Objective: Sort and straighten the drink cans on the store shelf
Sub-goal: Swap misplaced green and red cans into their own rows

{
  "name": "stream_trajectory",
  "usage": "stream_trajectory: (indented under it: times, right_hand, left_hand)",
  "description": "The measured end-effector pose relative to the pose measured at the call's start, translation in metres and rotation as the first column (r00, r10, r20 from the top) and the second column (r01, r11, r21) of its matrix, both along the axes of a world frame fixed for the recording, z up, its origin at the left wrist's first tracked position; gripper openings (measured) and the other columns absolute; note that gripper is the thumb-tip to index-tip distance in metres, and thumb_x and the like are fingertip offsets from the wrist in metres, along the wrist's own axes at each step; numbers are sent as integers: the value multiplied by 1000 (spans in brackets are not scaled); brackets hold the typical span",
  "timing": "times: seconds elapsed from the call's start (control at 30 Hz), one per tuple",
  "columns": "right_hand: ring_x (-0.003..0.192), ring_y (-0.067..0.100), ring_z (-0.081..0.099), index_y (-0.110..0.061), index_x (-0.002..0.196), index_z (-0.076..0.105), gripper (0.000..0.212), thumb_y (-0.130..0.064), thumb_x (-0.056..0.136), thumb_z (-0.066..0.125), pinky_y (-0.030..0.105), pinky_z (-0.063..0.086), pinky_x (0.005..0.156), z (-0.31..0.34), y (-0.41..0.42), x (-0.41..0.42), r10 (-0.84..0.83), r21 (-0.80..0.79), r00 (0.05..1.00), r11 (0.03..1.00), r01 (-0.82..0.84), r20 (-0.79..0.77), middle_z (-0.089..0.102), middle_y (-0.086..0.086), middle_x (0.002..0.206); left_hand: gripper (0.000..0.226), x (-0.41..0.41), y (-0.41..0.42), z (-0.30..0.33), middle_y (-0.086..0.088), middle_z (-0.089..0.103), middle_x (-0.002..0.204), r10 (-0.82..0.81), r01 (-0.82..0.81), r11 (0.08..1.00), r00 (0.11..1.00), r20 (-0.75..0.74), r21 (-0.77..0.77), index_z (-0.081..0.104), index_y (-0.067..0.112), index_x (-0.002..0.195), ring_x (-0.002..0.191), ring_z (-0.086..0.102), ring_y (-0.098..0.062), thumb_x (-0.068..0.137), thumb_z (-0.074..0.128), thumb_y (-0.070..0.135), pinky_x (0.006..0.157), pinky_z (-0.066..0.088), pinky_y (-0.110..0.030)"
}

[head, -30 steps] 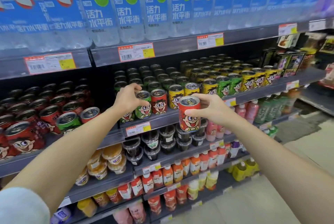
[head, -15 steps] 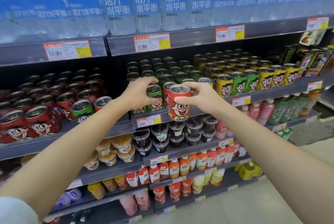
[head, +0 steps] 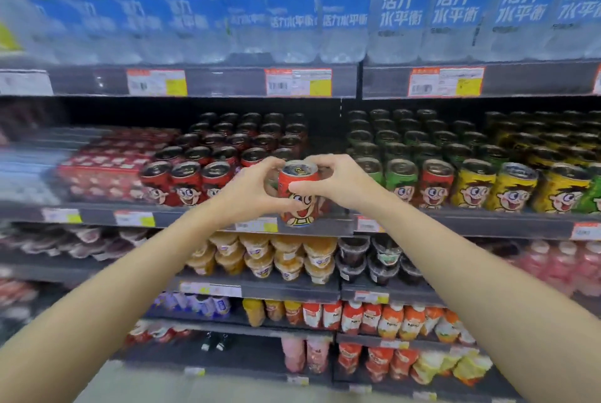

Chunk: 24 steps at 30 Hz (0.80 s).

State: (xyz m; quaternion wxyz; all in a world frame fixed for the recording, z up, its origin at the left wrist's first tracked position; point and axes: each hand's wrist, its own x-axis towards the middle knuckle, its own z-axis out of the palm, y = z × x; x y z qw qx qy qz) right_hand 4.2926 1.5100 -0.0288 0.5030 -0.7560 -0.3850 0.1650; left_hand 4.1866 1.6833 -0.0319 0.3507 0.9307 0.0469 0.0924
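Shelf point(head: 201, 212) front: both hands point(head: 328, 183) clasp the upright red can point(head: 297, 196), red row point(head: 188, 179) just left.

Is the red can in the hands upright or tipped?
Upright: the red can shows its top rim up and cartoon face level, held between both hands.

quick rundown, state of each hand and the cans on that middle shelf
left hand: closed on the red cartoon-face drink can, from its left side
right hand: closed on the same can, thumb across its front
red cartoon-face drink can: upright, held in front of the shelf edge, face outward
red cans on shelf: upright, in rows
green cans: upright, one red can mixed in beside them
yellow cans: upright, front row
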Motion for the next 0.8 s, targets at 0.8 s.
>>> stream_trajectory:
  times: [0.8]
  right_hand:
    - [98,18,64,-29,97,75,64,-75,53,67,50,49,93,-30,145,15,-108,-224,916,953,207,387,72,-11,96]
  left_hand:
    - [76,40,132,-21,0,58,118,26,35,860,994,-111,509,55,25,124,119,40,-26,57,78,54,95,35,-47]
